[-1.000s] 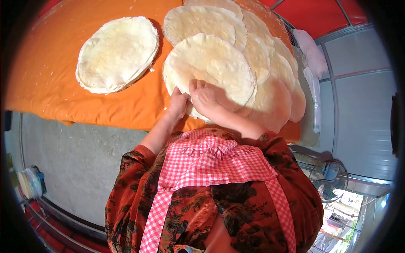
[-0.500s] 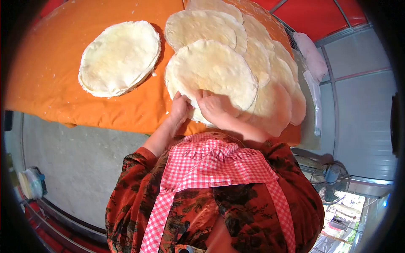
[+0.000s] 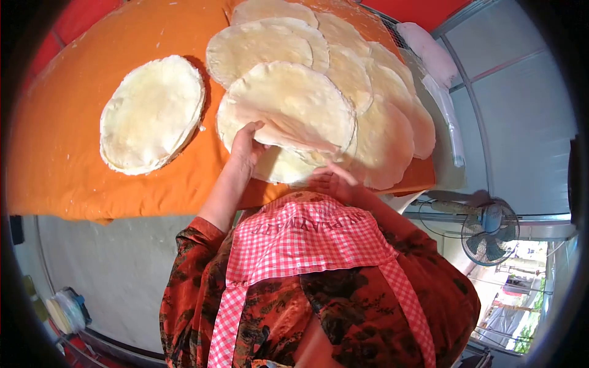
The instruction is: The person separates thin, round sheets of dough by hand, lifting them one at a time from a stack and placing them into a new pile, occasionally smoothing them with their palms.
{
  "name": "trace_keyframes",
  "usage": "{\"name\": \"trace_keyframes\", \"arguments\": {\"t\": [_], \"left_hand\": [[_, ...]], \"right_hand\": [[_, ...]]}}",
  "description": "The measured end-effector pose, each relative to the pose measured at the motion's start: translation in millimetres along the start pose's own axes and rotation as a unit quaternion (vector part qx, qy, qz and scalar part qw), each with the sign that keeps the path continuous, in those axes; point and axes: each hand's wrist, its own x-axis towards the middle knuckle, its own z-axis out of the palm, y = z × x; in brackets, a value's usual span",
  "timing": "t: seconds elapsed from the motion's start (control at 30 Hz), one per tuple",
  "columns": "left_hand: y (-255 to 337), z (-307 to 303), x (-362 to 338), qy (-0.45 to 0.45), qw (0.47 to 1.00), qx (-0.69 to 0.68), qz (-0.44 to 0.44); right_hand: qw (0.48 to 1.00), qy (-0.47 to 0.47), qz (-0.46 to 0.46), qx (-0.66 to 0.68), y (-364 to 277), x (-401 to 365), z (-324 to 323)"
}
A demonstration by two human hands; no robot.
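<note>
A large, thin, pale round flatbread (image 3: 288,92) lies on top of the nearest stack, its near edge raised and curling back. My left hand (image 3: 246,147) pinches that raised edge at its left side, thumb on top. Beneath it shows another pale flatbread (image 3: 279,167). My right hand (image 3: 334,181) is low at the near rim of the stack, fingers apart and stretched out, just below the lifted edge.
A separate stack of round flatbreads (image 3: 152,116) sits to the left on the orange cloth (image 3: 55,122). Several overlapping flatbreads (image 3: 383,144) spread behind and to the right. A fan (image 3: 491,230) stands at the right, beyond the table.
The flatbread's near edge has risen and folded back, uncovering the one below. My right hand has left the sheet and moved right and toward me, its fingers opening. The view has shifted.
</note>
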Motion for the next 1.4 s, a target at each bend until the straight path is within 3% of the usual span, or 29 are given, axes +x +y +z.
{"name": "trace_keyframes", "arguments": {"t": [0.1,0.17,0.2,0.23,0.27,0.37,0.47,0.57,0.7,0.73,0.8,0.87,0.97,1.07,1.1,1.13,1.2,1.23,1.3,1.37,1.4], "left_hand": [[0,12,-21,0.04,0.999,-0.006,0.034],[-14,7,-39,0.03,0.999,0.018,0.024],[-19,17,-58,0.077,0.996,0.042,0.022],[-44,-7,-47,0.046,0.997,0.032,0.055],[-65,-30,-31,0.017,0.996,0.02,0.09],[-49,-5,-52,0.03,0.994,0.062,0.084],[-16,-2,-44,-0.086,0.984,-0.152,-0.032],[-8,-15,-24,-0.037,0.991,-0.122,-0.032],[8,4,-15,0.045,0.993,-0.107,-0.005],[18,6,-8,0.005,0.996,-0.088,-0.01],[42,7,7,-0.074,0.996,-0.052,-0.022],[63,48,-12,-0.066,0.995,-0.067,0.039],[66,79,-50,-0.065,0.989,-0.02,0.128],[30,82,-83,-0.036,0.978,0.001,0.203],[10,67,-79,-0.008,0.987,0.005,0.163],[-19,18,-45,0.006,0.997,0.053,0.055],[-64,-18,-32,0.049,0.998,0.018,-0.046],[-86,-37,-24,0.055,0.997,0.044,-0.01],[-84,-39,-19,0.044,0.998,0.043,-0.002],[-60,-4,-55,0.05,0.998,-0.028,-0.031],[-53,3,-58,0.045,0.996,-0.062,-0.038]], "right_hand": [[0.965,-0.033,-0.072,0.251,17,27,-16],[0.938,-0.02,-0.149,0.312,22,34,-18],[0.93,-0.012,-0.202,0.306,17,32,-9],[0.921,-0.003,-0.251,0.298,16,31,-6],[0.921,-0.011,-0.252,0.296,17,33,-9],[0.929,0.002,-0.244,0.277,22,46,-27],[0.948,0.106,-0.196,0.228,21,51,-37],[0.95,0.208,-0.165,0.167,14,54,-39],[0.938,0.258,-0.219,0.074,-41,60,-36],[0.933,0.263,-0.241,0.05,-67,53,-22],[0.92,0.208,-0.333,0.003,-123,20,22],[0.89,0.181,-0.418,-0.018,-162,11,35],[0.866,0.099,-0.489,-0.042,-173,-19,54],[0.877,0.111,-0.466,-0.023,-138,-13,23],[0.885,0.136,-0.444,-0.025,-121,5,-4],[0.893,0.159,-0.419,-0.025,-101,25,-32],[0.931,0.233,-0.268,-0.084,-66,43,-64],[0.935,0.246,-0.251,-0.05,-50,43,-55],[0.935,0.288,-0.205,-0.037,-39,72,-94],[0.944,0.259,-0.206,0.001,-29,92,-125],[0.95,0.195,-0.238,0.06,-31,70,-98]]}}
